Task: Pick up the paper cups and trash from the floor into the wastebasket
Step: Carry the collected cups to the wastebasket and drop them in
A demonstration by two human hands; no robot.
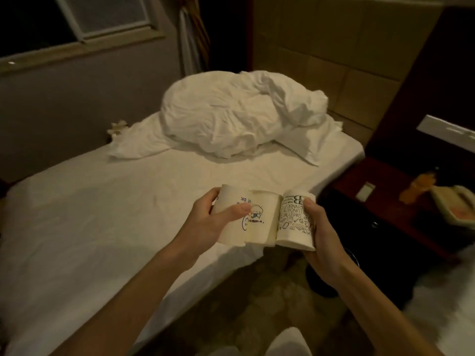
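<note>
My left hand [208, 222] grips a white paper cup with a small cartoon print [259, 219], held upside down over the bed's corner. Beside it, my right hand [321, 235] grips a second paper cup covered in black lettering [290, 222], also inverted. The two cups touch side by side. Below my right wrist a dark round wastebasket [323, 281] stands on the floor, mostly hidden by my forearm.
A bed with a white sheet [102, 214] and a crumpled duvet [239, 111] fills the left and centre. A dark red nightstand [401, 201] at the right holds an orange bottle [419, 186] and a telephone [457, 204]. Patterned carpet [262, 304] lies between bed and nightstand.
</note>
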